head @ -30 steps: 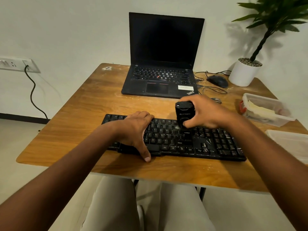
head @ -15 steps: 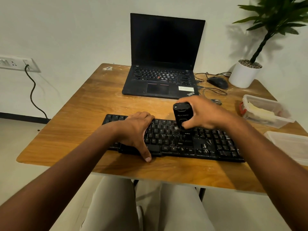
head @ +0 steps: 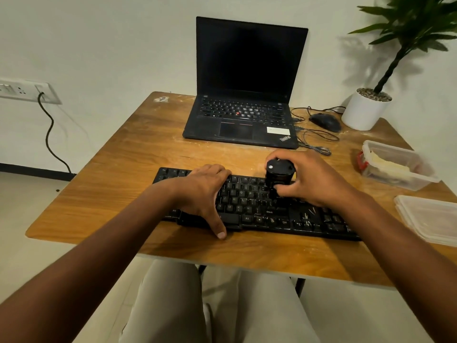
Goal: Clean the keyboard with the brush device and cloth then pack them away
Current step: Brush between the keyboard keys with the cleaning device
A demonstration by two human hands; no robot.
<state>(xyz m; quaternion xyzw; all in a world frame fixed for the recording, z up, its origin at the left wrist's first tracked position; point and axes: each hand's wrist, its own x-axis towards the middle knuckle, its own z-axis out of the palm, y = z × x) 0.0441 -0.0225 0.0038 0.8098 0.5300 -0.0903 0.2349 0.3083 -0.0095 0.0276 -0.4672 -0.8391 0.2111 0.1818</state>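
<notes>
Wooden table (head: pixel 118 194) against a pale wall, and we go left to right. Far left, a wall socket (head: pixel 27 91) with a dark cable hanging down, clear of everything. Moving in, the left hand (head: pixel 202 191) lies flat across the left half of the keyboard (head: pixel 257 206), fingers together over the keys and thumb hooked over the front edge; that looks like a brace, pinning the board so it doesn't skid under the brushing. Behind, a laptop (head: pixel 242 115) sits open and dark, well apart from the work.

Now the action: the right hand (head: pixel 314 179) has its fingers wrapped and clamped around the brush device (head: pixel 279 177), which stands upright with its lower end down on the keys around the middle-right of the board. Held from the side like that, the hand can press and steer at once. Pale specks show on the keys just right of it, so I'd judge cleaning is midway.

Further right, a mouse (head: pixel 324 121) and a plant pot (head: pixel 363 110) at the back, then a clear box (head: pixel 398 167) and its lid (head: pixel 430 219) beside it, open, presumably ready for packing. Something pale lies in the box, possibly the cloth; I cannot tell.
</notes>
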